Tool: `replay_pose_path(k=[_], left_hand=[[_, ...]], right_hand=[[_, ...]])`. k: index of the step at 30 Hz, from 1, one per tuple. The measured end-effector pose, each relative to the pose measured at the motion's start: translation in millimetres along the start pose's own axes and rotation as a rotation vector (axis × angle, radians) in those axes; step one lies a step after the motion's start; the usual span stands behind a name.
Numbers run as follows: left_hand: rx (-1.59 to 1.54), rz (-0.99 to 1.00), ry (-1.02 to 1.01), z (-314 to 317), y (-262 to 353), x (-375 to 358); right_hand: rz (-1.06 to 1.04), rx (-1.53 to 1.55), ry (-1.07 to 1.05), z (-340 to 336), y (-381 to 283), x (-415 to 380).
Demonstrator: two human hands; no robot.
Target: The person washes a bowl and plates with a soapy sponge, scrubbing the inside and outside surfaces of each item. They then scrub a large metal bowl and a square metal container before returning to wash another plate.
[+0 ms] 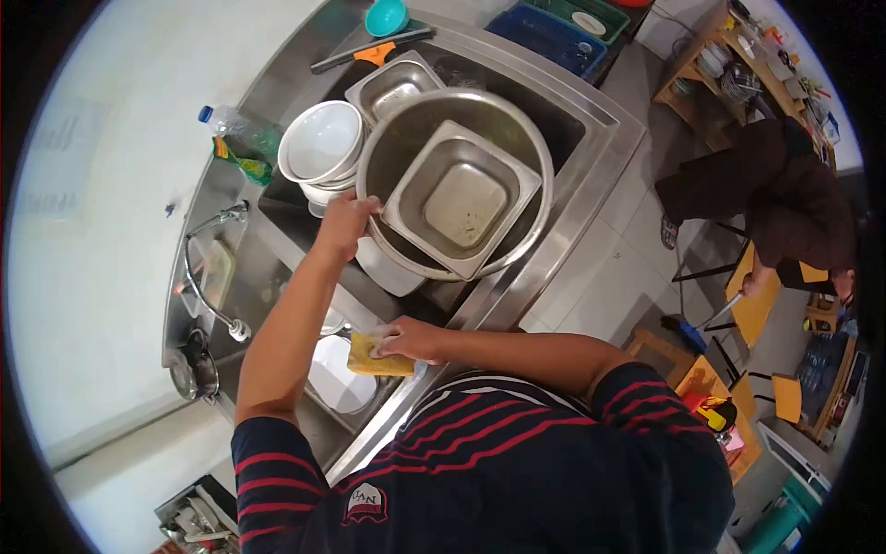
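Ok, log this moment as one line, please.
left hand: at rim of large metal pot | right hand: holding yellow sponge | rectangular steel pan: in pot's mouth | white bowls: stacked beside pot

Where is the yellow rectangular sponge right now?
In the head view, the yellow rectangular sponge is just below-left of centre, in the person's right hand, overlapping the right side of a round white plate.

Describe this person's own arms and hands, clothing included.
The left sleeve and right sleeve are short and dark navy with red stripes, leaving the forearms bare. The left hand and right hand wear no gloves, and no watch or bracelet shows.
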State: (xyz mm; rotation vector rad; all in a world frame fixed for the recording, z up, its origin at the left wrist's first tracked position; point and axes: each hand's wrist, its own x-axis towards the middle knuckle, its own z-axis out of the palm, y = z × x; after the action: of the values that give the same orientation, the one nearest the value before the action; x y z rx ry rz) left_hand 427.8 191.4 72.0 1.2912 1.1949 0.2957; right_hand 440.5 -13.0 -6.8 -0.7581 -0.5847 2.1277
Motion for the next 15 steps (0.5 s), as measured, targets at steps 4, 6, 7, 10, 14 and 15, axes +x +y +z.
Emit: replay_pose_path(k=[4,6,7,10,14,15], left_hand=[[-0.008,0.053,-0.021,40.2,58.6,-4.0],[-0.009,0.105,-0.043,71.9,83.2,1.2],[0.008,0.107,-0.054,91.2,96.7,-0.7],[-0.027,0.103,-0.118,137.7,105.3,23.6],[-0.114,0.084,-0.18,184.3,110.9,43.2],[-0.108,0.083,-0.192,191.0,112.5,45.8]], right_hand=[[-0.02,-0.045,0.032,-0.4,1.0,-0.9],[-0.052,-0.046,0.027,0.3,-2.4,-3.3],[-0.086,-0.075,0.01,0.9,-5.8,-5.5],[-0.105,-0.157,-0.009,3.1,-20.8,-15.4],[-0.117,-0.186,0.009,6.7,-22.2,-20.5],[-0.11,-0.171,0.006,6.7,-23.2,-20.7]])
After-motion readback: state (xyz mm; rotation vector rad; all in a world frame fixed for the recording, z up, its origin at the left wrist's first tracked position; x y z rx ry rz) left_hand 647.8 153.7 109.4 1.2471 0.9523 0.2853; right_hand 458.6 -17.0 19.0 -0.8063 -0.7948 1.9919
